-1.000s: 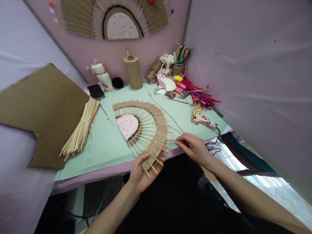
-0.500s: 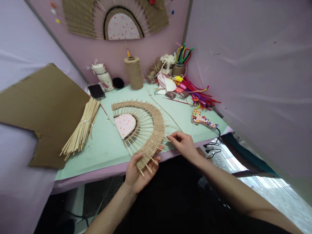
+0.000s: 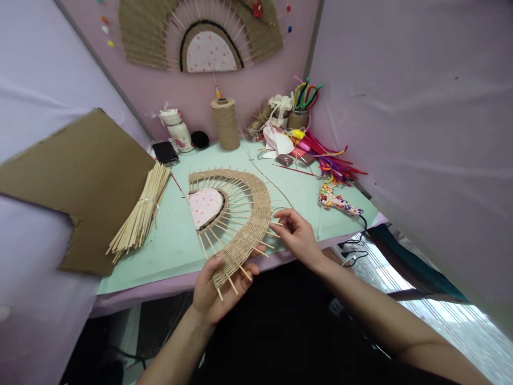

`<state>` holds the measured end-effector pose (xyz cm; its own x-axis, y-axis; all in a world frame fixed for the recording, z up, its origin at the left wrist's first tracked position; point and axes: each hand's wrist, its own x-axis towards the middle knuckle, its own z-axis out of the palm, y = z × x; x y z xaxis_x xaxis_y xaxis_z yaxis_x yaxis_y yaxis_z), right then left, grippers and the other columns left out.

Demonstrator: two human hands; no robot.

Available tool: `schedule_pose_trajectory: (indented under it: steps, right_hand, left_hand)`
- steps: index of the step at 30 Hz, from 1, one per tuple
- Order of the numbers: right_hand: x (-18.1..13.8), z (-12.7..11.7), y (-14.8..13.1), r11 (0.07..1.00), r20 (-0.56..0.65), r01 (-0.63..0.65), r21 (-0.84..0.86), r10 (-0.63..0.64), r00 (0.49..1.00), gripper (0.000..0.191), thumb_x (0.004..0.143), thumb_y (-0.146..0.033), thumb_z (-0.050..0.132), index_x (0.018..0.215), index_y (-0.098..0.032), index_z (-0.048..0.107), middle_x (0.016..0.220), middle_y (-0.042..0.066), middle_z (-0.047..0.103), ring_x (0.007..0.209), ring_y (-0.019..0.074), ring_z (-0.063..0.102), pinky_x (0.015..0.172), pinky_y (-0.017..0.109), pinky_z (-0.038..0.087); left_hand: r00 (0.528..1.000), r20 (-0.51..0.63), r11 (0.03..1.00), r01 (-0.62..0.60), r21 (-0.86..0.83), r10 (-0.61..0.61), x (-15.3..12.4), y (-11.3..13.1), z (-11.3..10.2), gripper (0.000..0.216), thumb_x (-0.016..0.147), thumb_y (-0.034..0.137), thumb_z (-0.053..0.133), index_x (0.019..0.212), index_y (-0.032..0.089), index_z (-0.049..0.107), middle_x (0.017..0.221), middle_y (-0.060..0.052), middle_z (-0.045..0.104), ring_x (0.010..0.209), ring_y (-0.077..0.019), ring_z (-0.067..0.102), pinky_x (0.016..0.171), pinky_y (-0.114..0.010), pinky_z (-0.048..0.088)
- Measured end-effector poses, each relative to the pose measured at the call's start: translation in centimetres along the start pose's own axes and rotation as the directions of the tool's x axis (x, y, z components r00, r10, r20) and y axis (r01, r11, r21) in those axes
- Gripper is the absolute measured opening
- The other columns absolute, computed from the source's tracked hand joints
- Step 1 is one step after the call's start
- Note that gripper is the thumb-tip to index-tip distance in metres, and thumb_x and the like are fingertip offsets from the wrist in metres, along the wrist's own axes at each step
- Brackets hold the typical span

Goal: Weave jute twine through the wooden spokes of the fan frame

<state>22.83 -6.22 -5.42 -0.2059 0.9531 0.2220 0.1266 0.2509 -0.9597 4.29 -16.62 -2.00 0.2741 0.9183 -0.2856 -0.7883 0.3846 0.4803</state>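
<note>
A half-round woven fan (image 3: pixel 261 200) of jute twine on thin wooden sticks lies partly on the table, its near end over the front edge. At its centre is a pale half-disc (image 3: pixel 205 208) with pink spots and a dark rim. My left hand (image 3: pixel 216 289) grips the woven band at the near end, thumb on top and fingers underneath. My right hand (image 3: pixel 294 231) is closed in a pinch at the band's outer edge, among the stick ends. A strand of twine (image 3: pixel 272 183) runs from the cone of twine (image 3: pixel 225 124) to these fingers; its pinched part is mostly hidden.
A bundle of sticks (image 3: pixel 140 216) and cardboard (image 3: pixel 84 176) are on the left. A bottle (image 3: pixel 179 131) stands at the back. On the right are pipe cleaners (image 3: pixel 336 160), a floral glue gun (image 3: pixel 340 202) with a cord, and a tool pot (image 3: pixel 297 118). A larger fan (image 3: pixel 260 37) hangs behind.
The near end of the fan has shifted left and slightly down with my left hand. My right fingers remain by the outer edge, slightly repositioned. The camera view has shifted a little.
</note>
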Motion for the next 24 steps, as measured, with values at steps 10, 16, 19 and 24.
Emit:
schedule_pose_trajectory:
  steps: [10,16,19,24]
  right_hand:
    - [2.2,0.4,-3.9,0.917,0.004,0.374,-0.142,-0.377,0.926,0.016,0.088,-0.034,0.06,0.09,-0.023,0.071,0.069,0.002,0.06,0.06,0.0138,0.05,0.058,0.028,0.042]
    - [5.8,1.7,-8.7,0.855,-0.043,0.505,-0.121,-0.513,0.857,0.017,0.088,-0.034,0.059,0.088,-0.022,0.071,0.072,0.002,0.061,0.062,0.014,0.051,0.059,0.028,0.043]
    - [7.5,2.4,-11.1,0.835,-0.037,0.542,-0.092,-0.547,0.836,0.017,0.087,-0.034,0.059,0.086,-0.021,0.07,0.079,0.004,0.065,0.064,0.0141,0.053,0.059,0.028,0.043]
    - [9.6,4.0,-14.0,0.792,0.018,0.606,-0.071,-0.607,0.795,0.015,0.086,-0.032,0.06,0.084,-0.021,0.07,0.076,0.003,0.064,0.064,0.0138,0.053,0.06,0.027,0.043]
  left_hand:
    - [0.99,0.128,0.989,-0.074,0.128,0.058,-2.3,3.9,1.3,0.055,0.072,0.056,0.066,0.111,0.017,0.068,0.12,-0.017,0.065,0.083,-0.0266,0.068,0.067,-0.031,0.056]
    - [0.935,0.071,0.735,-0.317,0.6,0.346,-3.7,9.4,-2.0,0.048,0.05,0.047,0.086,0.082,0.015,0.071,0.08,-0.013,0.07,0.066,-0.0246,0.063,0.057,-0.031,0.049]
    - [0.593,0.005,0.339,-0.468,0.816,0.805,-3.0,11.5,-2.7,0.032,0.055,0.016,0.085,0.081,0.019,0.067,0.082,-0.004,0.065,0.084,-0.019,0.061,0.074,-0.023,0.046]
    - [0.331,0.45,-0.245,-0.508,0.826,0.83,0.0,12.5,0.1,0.085,0.045,0.015,0.09,0.12,0.029,0.051,0.138,-0.006,0.046,0.134,-0.0245,0.035,0.11,-0.032,0.026]
